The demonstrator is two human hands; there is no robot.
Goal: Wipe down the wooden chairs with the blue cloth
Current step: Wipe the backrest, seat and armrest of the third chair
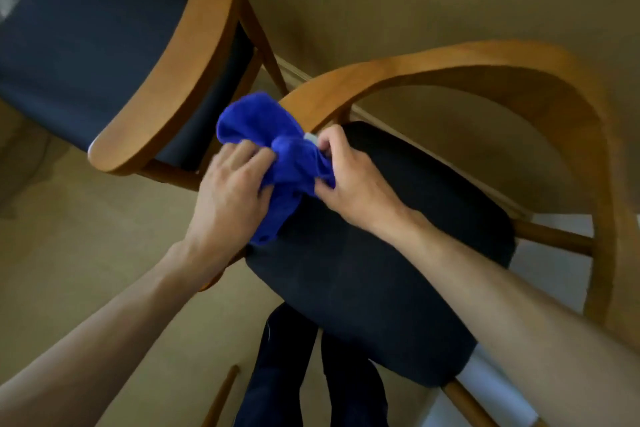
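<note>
- The blue cloth (pixel 277 156) is bunched up between both hands, held over the near chair (pixel 502 80) where the end of its curved wooden back rail meets the dark seat (pixel 374 270).
- The left hand (pixel 230 191) has its fingers curled into the left part of the cloth, gripping a fold; the loose bulk of the cloth puffs up beyond its fingertips and a tail hangs below its palm.
- The right hand (pixel 349 173) pinches the cloth's right part, with thumb and fingers closed on the fabric; a small pale tag (pixel 311 138) shows just above its fingers.
- The back rail of the near chair arcs away from the right hand, up and round to the far right, then runs down beside the right forearm.
- The dark seat lies under the right wrist and forearm, touching the hanging end of the cloth.
- A second wooden chair (pixel 180 62) with a dark blue seat (pixel 86 45) stands just beyond the left hand; its broad curved rail ends close to the cloth, apart from it.
- A wooden rung (pixel 550 236) of the near chair shows to the right of the right forearm.
- The person's dark trouser legs (pixel 277 374) stand below the seat, between the two forearms.
- Tan floor (pixel 86 236) spreads to the left of the left arm.
</note>
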